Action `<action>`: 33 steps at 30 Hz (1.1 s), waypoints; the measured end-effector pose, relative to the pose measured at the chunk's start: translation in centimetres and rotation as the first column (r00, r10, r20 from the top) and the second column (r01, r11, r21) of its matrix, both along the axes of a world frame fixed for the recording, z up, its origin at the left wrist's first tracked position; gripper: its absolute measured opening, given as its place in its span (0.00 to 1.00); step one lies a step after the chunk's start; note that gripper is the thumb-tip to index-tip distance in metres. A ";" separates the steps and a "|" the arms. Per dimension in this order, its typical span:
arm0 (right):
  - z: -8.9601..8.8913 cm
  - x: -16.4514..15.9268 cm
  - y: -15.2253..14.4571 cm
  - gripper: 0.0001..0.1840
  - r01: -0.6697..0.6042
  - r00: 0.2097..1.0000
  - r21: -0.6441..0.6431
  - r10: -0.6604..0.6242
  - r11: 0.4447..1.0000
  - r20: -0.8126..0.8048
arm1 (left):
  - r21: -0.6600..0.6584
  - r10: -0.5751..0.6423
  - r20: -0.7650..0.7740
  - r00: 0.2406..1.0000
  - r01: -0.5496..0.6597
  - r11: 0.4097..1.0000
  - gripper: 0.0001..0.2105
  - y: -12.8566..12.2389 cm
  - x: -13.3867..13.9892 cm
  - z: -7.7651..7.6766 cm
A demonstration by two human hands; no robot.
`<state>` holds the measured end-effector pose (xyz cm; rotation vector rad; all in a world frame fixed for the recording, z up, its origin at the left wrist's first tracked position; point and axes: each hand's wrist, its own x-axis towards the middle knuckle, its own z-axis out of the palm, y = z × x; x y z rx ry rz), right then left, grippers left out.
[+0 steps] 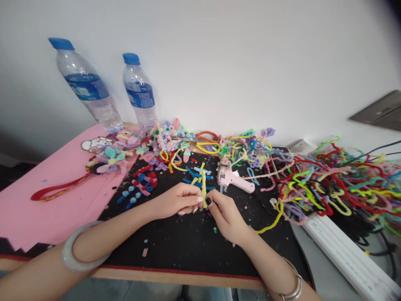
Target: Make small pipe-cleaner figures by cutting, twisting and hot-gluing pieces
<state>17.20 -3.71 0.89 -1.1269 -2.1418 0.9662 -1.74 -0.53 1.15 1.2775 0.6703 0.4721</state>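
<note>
Between my two hands, a yellow pipe cleaner (204,184) stands upright above the black mat (188,251). My left hand (180,200) pinches its lower part from the left, thumb against fingers. From the other side, my right hand (227,215) closes on it too, a dark thumbnail showing. Just behind the fingers lie short blue pipe cleaners (191,182). A pink glue gun (234,179) rests to the right of them. Left of my hands are red and blue twisted pipe cleaner pieces (145,182).
Scissors (208,147) with red and yellow handles lie among finished pieces at the back. Two water bottles (140,94) lean at the wall. Pink paper (62,179) spreads on the left. At right, a tangled pipe cleaner heap (332,184) sits beside a white power strip (344,255).
</note>
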 end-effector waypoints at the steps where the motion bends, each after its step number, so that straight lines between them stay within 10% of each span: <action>1: 0.0 0.0 0.0 0.09 -0.003 1.000 -0.001 0.003 1.000 0.002 | -0.002 0.000 -0.001 1.000 0.000 1.000 0.11 0.0 0.0 0.0; 33: 0.2 0.1 0.0 0.08 -0.059 0.998 0.002 0.059 0.998 0.035 | 0.005 -0.039 -0.046 0.998 0.039 0.999 0.13 0.0 -0.2 0.0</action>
